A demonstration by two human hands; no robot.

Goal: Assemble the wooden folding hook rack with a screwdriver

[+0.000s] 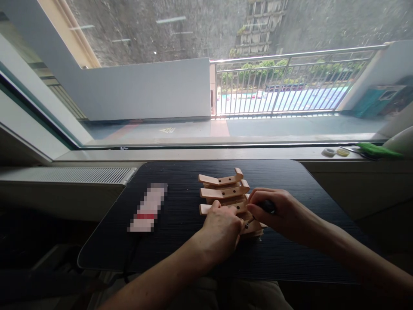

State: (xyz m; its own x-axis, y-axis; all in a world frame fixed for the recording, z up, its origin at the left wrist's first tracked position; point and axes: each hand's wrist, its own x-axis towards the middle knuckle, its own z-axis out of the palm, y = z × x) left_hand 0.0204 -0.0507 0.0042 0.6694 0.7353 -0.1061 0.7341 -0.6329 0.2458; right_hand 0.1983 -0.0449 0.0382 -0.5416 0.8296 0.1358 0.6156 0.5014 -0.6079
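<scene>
Black, round-cornered counter (pixel 180 215): near its middle, the left hand (pixel 222 230) bends its fingers over pale wooden hooked pieces (pixel 222 192), grip unclear; right, the right hand (pixel 279 211) closes its fingers around a dark-handled metal tool (pixel 268 206).

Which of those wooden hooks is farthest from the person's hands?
The end hook, closest to the windowsill; the next hook lies between it and the one under the left hand, and nearer the right hand.
</scene>
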